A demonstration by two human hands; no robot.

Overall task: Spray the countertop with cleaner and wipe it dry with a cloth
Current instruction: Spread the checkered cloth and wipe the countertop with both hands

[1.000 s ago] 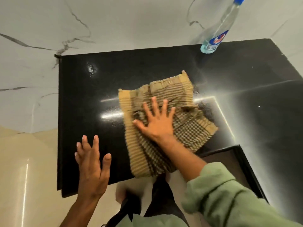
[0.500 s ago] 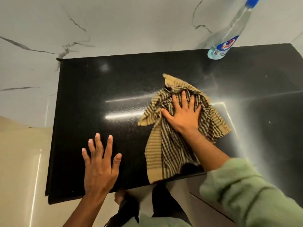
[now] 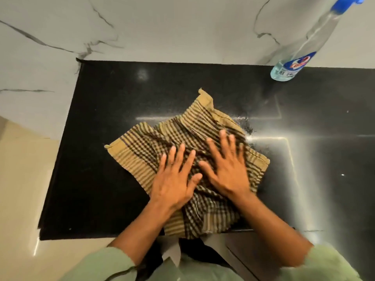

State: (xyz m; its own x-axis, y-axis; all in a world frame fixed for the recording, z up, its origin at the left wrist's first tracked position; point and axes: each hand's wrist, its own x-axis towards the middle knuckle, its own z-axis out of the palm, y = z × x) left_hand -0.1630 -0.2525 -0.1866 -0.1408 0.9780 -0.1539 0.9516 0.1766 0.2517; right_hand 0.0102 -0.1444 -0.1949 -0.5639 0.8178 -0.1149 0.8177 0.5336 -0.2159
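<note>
Flatly, the left hand (image 3: 174, 185) and the right hand (image 3: 227, 169) are pressed side by side, fingers spread and ungripping, on the cloth (image 3: 142, 159), which is spread rumpled at the middle of the black counter (image 3: 91, 189). Bare counter is left to the left and far right of the cloth, whose near corner is draped over the front edge, and a marble-patterned wall (image 3: 162, 27) bounds the back. A clear spray bottle (image 3: 294, 63) with a blue top is stood at the back right, well apart; the cloth is checked tan and dark brown with striped borders.
</note>
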